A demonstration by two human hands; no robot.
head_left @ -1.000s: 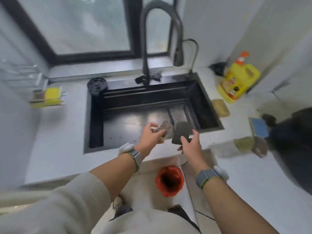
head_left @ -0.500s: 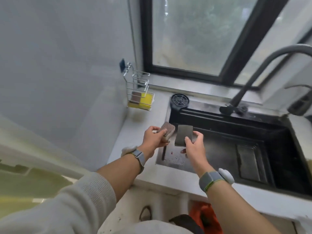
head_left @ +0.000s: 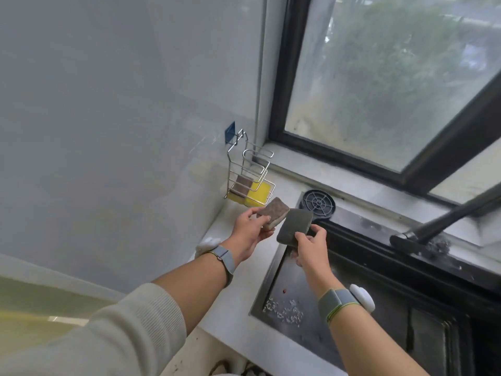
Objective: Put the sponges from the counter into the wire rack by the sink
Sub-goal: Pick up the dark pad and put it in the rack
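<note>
One head-worn camera looks forward and down, close over the sink (head_left: 366, 308) corner, facing the window (head_left: 393, 85).

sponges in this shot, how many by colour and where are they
Brown-topped sponge: 2, one in the left hand at, one in the wire rack at
Dark grey sponge: 1, in the right hand at
Yellow sponge: 1, in the rack at
Total: 4

White counter (head_left: 230, 294), black sink (head_left: 352, 308) inset
</note>
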